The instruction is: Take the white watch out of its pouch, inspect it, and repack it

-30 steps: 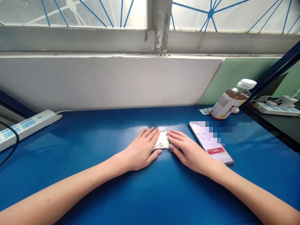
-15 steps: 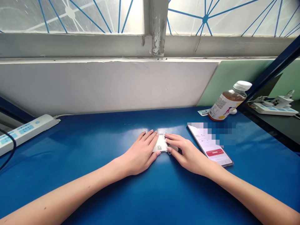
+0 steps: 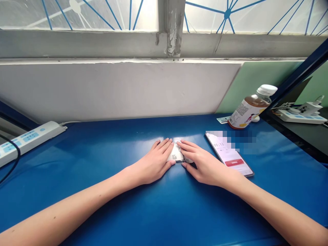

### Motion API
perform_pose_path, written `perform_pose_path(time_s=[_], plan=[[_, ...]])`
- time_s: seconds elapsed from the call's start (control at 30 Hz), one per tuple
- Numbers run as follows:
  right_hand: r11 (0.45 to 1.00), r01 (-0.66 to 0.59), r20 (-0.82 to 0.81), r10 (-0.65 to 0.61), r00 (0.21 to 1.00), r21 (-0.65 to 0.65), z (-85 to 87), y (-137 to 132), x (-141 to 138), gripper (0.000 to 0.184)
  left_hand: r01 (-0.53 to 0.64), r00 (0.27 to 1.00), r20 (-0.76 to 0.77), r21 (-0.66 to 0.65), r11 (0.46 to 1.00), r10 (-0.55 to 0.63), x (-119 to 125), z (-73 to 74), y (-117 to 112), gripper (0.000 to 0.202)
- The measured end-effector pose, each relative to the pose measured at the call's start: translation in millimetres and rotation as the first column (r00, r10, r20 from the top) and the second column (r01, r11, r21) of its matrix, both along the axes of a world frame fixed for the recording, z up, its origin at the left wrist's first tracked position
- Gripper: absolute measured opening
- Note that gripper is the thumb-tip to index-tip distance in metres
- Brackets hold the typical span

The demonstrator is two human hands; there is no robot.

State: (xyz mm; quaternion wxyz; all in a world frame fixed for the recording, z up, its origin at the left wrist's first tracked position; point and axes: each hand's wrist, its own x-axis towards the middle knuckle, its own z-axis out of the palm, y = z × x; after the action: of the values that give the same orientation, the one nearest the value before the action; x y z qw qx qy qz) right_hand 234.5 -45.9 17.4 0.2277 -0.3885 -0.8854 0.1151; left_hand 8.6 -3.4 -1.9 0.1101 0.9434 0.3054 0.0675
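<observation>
Left hand (image 3: 156, 164) lies flat, fingers straight, over the white packet's (image 3: 176, 153) left side, mid-counter (image 3: 159, 212); right hand (image 3: 205, 164) arches over its right, thumb spread. Far right, a bottle (image 3: 247, 113) holds brown drink (image 3: 257, 101).

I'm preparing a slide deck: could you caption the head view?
Left hand and right hand at a small white item on a blue table, beside a phone.
</observation>
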Motion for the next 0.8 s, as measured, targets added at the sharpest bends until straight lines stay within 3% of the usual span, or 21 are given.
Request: perform_pose_path(time_s=[0.17,0.37,0.47,0.57,0.67,0.8], plan=[[1.000,0.006,0.024,-0.006,1.000,0.011,2.4,-0.6,-5.9,0.045,-0.013,1.000,0.004,-0.006,1.000,0.013,0.1,-3.7,1.4,0.058],[0.984,0.171,-0.058,-0.168,0.984,0.053,-11.8,-6.2,-14.1,0.035,-0.010,0.999,0.037,-0.022,1.000,0.011,-0.8,-3.2,1.7,0.058],[0.989,0.142,-0.032,-0.142,0.989,0.028,-8.0,-3.3,-5.9,0.028,-0.007,1.000,0.023,-0.042,0.999,0.008,-0.4,0.1,0.9,0.056],[0.991,0.135,0.037,-0.136,0.990,0.025,-0.4,2.5,11.2,0.035,-0.011,0.999,0.042,-0.051,0.999,0.013,-0.2,4.0,-0.6,0.054],[0.977,0.204,0.062,-0.208,0.976,0.059,2.4,8.1,26.3,0.039,0.021,0.996,0.088,-0.062,0.998,-0.016,-1.6,6.5,-1.7,0.053],[0.988,0.133,0.085,-0.140,0.986,0.082,-0.4,10.7,29.2,0.046,0.077,0.989,0.131,-0.095,0.992,-0.064,-4.8,7.1,-2.5,0.052]])
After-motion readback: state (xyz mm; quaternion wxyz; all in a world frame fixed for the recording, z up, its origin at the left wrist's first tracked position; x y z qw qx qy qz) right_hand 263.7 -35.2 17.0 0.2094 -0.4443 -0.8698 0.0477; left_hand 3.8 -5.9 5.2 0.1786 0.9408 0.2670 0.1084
